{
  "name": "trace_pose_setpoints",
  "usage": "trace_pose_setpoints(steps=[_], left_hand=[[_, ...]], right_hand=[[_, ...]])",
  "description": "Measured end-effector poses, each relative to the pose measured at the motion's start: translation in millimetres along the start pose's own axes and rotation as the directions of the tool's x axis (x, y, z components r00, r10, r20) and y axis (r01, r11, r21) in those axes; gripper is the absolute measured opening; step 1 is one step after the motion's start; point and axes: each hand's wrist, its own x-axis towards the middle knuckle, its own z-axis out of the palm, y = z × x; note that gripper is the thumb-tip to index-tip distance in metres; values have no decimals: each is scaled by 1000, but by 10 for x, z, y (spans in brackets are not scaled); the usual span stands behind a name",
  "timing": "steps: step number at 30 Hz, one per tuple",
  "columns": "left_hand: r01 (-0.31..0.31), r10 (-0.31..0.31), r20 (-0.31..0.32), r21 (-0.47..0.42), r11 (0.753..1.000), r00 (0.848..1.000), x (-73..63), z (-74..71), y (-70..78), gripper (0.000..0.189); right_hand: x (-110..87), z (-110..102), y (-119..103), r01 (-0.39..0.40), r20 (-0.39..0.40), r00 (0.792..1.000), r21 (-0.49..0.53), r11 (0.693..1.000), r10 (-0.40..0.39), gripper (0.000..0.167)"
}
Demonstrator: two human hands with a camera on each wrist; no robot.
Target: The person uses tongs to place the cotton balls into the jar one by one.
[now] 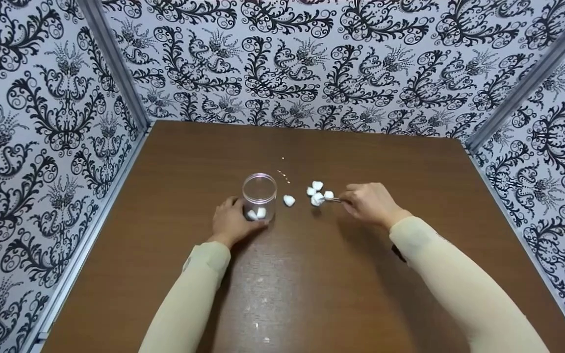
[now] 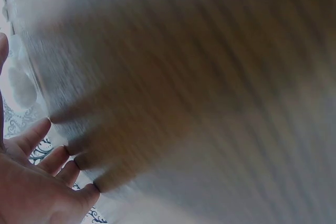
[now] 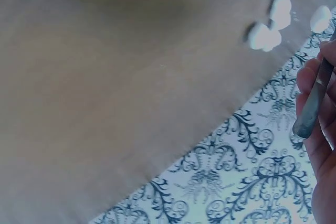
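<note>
My left hand (image 1: pixel 233 220) grips the lower side of a clear open jar (image 1: pixel 260 189), with the thumb across its near side. A couple of white puffy balls (image 1: pixel 261 213) lie in the jar. In the left wrist view, part of the jar shows at the left edge beside the fingers (image 2: pixel 34 135). My right hand (image 1: pixel 373 202) pinches a slim metal utensil (image 3: pixel 313 103) with a rounded handle end; its exact kind cannot be told. At the utensil's tip is a white ball (image 1: pixel 317 199), with a shadow below it. Other white balls (image 1: pixel 311 191) lie close by.
A single white ball (image 1: pixel 289 200) lies between the jar and the group. Small pale specks (image 1: pixel 283 174) dot the brown table (image 1: pixel 204 152) behind it. Patterned walls (image 1: pixel 282 63) stand along the table's back and sides.
</note>
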Motion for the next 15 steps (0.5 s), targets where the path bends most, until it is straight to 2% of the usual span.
trace_pose_setpoints(steps=[10,15], left_hand=[[1,-1,-12,-2,1000,1000,2,-9,11,91],[-4,4,-25,-6,1000,1000,18,24,5,89]], right_hand=[[564,-236,-164,52,-72,996,10,999,-51,7],[822,-245,-323,80,-96,992,19,997,-78,8]])
